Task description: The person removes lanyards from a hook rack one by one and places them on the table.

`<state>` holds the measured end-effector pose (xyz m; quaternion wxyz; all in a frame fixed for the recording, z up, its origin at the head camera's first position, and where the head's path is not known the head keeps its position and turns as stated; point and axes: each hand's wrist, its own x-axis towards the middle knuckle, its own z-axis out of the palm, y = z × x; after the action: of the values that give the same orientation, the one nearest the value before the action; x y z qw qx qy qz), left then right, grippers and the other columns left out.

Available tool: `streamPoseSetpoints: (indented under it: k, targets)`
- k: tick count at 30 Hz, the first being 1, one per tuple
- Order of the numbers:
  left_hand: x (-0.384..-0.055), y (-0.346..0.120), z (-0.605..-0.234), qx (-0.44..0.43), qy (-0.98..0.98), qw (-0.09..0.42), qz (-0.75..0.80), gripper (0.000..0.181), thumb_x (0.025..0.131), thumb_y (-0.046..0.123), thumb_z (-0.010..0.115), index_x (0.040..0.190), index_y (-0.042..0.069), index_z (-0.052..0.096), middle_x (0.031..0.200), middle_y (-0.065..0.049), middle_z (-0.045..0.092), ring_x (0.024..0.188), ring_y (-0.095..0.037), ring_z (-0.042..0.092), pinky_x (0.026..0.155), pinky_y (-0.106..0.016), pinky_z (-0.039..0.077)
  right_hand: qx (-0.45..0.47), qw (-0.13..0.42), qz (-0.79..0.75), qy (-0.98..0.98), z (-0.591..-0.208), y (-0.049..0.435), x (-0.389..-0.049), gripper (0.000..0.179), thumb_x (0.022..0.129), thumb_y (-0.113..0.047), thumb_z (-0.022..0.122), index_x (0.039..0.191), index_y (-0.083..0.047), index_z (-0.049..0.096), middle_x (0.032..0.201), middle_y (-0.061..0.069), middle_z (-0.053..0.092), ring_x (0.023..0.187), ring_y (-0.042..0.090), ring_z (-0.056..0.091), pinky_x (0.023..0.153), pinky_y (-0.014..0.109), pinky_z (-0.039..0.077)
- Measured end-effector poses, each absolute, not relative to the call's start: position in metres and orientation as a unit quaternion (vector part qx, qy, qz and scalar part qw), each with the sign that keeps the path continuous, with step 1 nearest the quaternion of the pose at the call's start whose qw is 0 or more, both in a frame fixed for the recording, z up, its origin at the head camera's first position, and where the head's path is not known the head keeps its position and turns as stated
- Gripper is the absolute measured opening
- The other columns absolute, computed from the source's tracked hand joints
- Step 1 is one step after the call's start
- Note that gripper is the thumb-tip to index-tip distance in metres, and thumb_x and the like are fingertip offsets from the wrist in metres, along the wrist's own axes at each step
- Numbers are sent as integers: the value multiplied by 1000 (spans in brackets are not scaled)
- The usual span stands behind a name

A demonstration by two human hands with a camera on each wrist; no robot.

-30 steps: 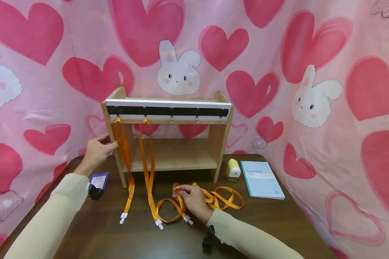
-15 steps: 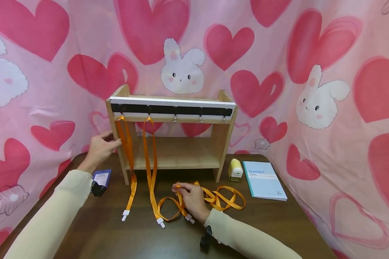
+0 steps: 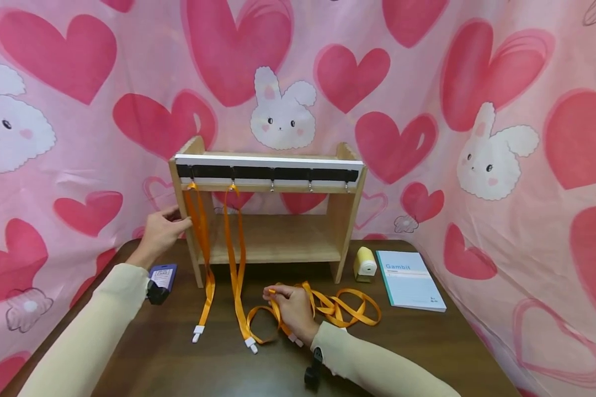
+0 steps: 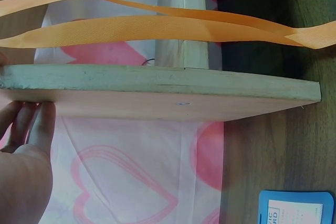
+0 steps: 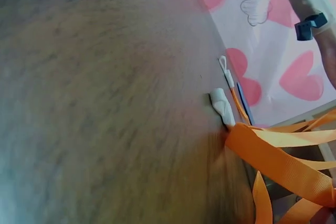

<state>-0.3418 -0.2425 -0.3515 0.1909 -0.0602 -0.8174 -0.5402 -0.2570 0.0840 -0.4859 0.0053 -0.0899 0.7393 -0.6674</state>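
A small wooden shelf (image 3: 278,237) stands on the table with a row of metal hooks along its front. My left hand (image 3: 161,231) grips its left side panel (image 4: 157,80); the fingers (image 4: 42,124) lie on the panel's outer face. From the two leftmost hooks hang orange lanyards, the outer lanyard (image 3: 203,231) and the inner lanyard (image 3: 233,259), with white clips at their lower ends. Low over the table, my right hand (image 3: 298,314) pinches a loop of another orange lanyard (image 5: 281,163). A pile of loose orange lanyard (image 3: 350,309) lies just right of that hand.
A blue-framed card holder (image 3: 163,275) lies by my left wrist. Right of the shelf stand a yellow and white object (image 3: 365,264) and, flat beside it, a pale blue "Gambit" notebook (image 3: 411,280). A pink heart-patterned cloth (image 3: 328,127) hangs behind the table.
The head view has shifted a little, so the shelf appears further right. My right hand has moved slightly left relative to the shelf with the lanyard. My left hand keeps its hold.
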Motion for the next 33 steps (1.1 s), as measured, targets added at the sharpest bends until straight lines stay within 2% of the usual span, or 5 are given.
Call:
streamPoseSetpoints:
  k: [12,14,20,25,33]
  targets:
    - [-342,-244,-355,-76,-806,195,-554,58,90,15,72,139,-11,55,84,31,60,77,12,60,70,-7,54,-56,-3,-649,759,-496,79,-263,23,98,-6,62,115,-6,77,109,7,78,98,21,77,86,30,62]
    - [-342,-244,-355,-73,-809,196,-550,57,90,15,72,139,-10,55,87,25,64,77,11,60,70,-8,54,-45,-1,-654,755,-498,79,-264,23,97,-4,62,115,-6,77,110,8,78,98,21,77,87,32,61]
    - [-342,-245,-354,-67,-824,191,-529,58,91,19,72,140,-6,55,112,-15,70,78,10,59,69,-9,54,-27,-4,-659,752,-498,76,-265,25,96,-3,64,118,-2,74,109,12,78,99,25,77,86,33,62]
    - [-342,-245,-355,-61,-823,193,-530,57,90,18,73,139,-6,57,102,-3,70,77,11,60,68,-9,55,-22,-14,-636,771,-499,75,-264,25,95,-5,67,119,-8,76,109,9,78,96,20,76,83,32,63]
    - [-343,-244,-356,-60,-822,176,-538,60,93,22,71,144,-2,53,128,-31,63,80,11,60,71,-8,54,-31,-42,-606,794,-501,75,-267,27,93,-9,70,118,-16,77,116,2,77,102,12,72,83,27,61]
